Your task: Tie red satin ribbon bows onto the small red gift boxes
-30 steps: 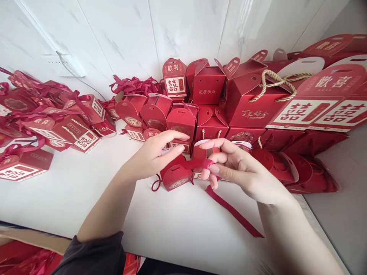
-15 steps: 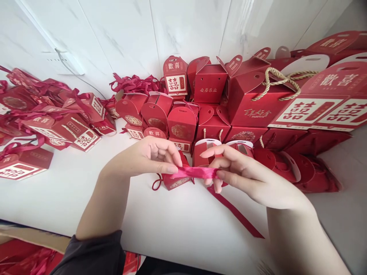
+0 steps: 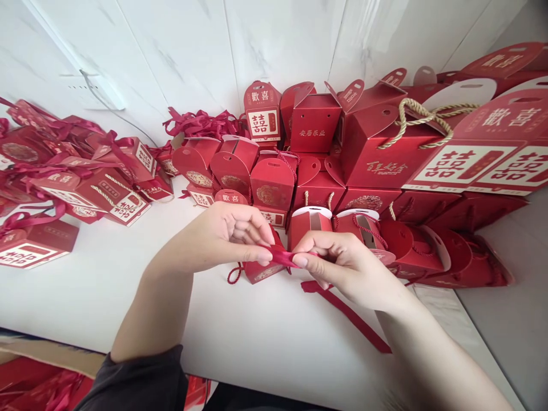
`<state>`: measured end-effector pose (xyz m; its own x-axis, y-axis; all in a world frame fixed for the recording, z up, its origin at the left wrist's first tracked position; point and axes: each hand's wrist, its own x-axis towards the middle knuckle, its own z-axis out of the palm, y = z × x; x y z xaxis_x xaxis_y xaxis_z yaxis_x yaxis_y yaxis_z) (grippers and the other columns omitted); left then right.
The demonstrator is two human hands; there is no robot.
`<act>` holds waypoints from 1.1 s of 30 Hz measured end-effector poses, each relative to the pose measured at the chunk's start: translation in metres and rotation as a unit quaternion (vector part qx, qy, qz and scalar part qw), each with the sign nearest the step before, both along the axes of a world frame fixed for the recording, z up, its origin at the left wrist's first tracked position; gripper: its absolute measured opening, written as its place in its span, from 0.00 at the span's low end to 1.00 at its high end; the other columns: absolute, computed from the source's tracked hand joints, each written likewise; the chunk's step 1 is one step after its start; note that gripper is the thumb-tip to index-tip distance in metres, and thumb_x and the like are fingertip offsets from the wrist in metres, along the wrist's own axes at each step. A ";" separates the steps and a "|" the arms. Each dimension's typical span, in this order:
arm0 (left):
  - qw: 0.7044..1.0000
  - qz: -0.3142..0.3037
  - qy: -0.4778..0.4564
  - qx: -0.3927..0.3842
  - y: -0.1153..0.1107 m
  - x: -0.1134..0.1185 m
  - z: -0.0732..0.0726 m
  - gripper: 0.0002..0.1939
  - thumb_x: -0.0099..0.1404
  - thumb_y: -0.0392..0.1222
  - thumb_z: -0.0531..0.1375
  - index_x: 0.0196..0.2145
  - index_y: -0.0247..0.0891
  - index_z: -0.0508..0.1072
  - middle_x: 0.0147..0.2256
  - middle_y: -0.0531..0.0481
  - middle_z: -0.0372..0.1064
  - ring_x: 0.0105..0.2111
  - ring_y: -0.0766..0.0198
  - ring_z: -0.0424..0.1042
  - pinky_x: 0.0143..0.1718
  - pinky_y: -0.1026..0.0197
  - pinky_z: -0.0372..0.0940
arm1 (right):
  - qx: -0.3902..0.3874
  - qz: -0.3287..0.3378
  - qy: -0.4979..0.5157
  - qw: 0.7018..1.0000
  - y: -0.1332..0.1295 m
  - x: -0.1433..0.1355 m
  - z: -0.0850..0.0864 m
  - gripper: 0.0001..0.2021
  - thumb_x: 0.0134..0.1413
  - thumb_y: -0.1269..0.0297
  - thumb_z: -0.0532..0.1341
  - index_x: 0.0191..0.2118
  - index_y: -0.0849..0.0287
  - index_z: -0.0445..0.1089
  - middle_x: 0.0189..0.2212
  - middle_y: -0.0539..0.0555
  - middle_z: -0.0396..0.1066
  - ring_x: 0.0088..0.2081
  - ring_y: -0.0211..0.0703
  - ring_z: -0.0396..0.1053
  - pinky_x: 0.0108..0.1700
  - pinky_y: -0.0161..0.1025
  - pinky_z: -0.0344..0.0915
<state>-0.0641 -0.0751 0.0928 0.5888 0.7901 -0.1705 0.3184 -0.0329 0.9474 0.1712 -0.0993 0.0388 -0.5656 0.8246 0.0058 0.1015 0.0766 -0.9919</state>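
Note:
Between my two hands a short stretch of dark pink satin ribbon is held above the table. My left hand pinches its left end between thumb and fingers. On the other end, the thumb and index finger of my right hand are closed. Just behind and below the ribbon stands a small red gift box, partly hidden by my hands, with a red cord loop at its left. A loose length of red ribbon lies on the table beneath my right hand.
Red gift boxes are stacked along the tiled wall, with large rope-handled ones at the right. More ribbon-tied boxes crowd the left. A ribbon pile lies at the back. An open carton sits below the table's front edge.
My right hand has moved left, closer to my left hand, and its fingers have curled in. The held ribbon between them is now shorter. My left hand has barely moved.

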 end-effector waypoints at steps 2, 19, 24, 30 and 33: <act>1.000 0.005 0.006 0.008 0.000 -0.001 -0.001 0.08 0.61 0.39 0.66 0.37 0.33 0.75 0.26 0.49 0.76 0.25 0.63 0.77 0.27 0.64 0.73 | -0.004 -0.003 0.007 1.000 0.001 0.001 0.000 0.15 0.63 0.54 0.59 0.31 0.60 0.69 0.18 0.44 0.60 0.21 0.31 0.55 0.23 0.30 0.55; 0.868 -0.036 0.053 0.493 -0.008 -0.007 -0.010 0.05 0.62 0.45 0.64 0.30 0.52 0.81 0.36 0.51 0.78 0.35 0.62 0.77 0.41 0.60 0.71 | -0.173 0.152 0.151 0.961 0.007 -0.007 -0.007 0.12 0.59 0.57 0.64 0.32 0.61 0.70 0.27 0.49 0.69 0.30 0.35 0.66 0.38 0.35 0.64; 0.879 -0.036 0.206 0.428 0.008 -0.018 -0.002 0.08 0.66 0.40 0.59 0.39 0.45 0.78 0.39 0.52 0.78 0.39 0.63 0.75 0.42 0.63 0.67 | -0.088 0.082 0.004 0.993 0.008 -0.010 -0.011 0.14 0.61 0.54 0.60 0.31 0.60 0.68 0.25 0.47 0.65 0.28 0.35 0.61 0.33 0.34 0.59; 0.901 -0.079 0.360 0.228 0.026 -0.017 -0.014 0.14 0.68 0.42 0.52 0.40 0.40 0.78 0.35 0.51 0.77 0.32 0.64 0.73 0.33 0.66 0.62 | 0.014 0.006 -0.210 0.978 0.008 -0.022 -0.022 0.14 0.63 0.56 0.54 0.29 0.57 0.66 0.21 0.47 0.68 0.23 0.36 0.64 0.27 0.33 0.56; 0.909 -0.098 0.349 0.206 0.028 -0.010 -0.016 0.14 0.67 0.40 0.52 0.39 0.39 0.78 0.32 0.52 0.76 0.29 0.65 0.72 0.31 0.66 0.60 | -0.006 0.009 -0.216 0.976 0.007 -0.025 -0.027 0.14 0.64 0.56 0.52 0.30 0.56 0.65 0.22 0.49 0.73 0.26 0.39 0.71 0.28 0.33 0.60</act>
